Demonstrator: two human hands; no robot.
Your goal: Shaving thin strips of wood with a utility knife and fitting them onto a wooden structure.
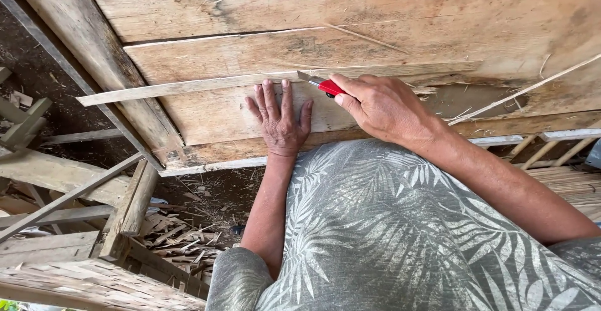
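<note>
Both hands on strip (188, 86): left (280, 118) flat, right (379, 106) gripping cutter (320, 84).

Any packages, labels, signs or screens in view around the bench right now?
None in view: only bare wooden planks, a thin wood strip, and a red-handled utility knife in the right hand; the left hand lies flat on a plank.

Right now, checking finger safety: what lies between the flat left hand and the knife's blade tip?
Head view: only bare plank between left hand and knife; the thin strip runs at the fingertips.
</note>
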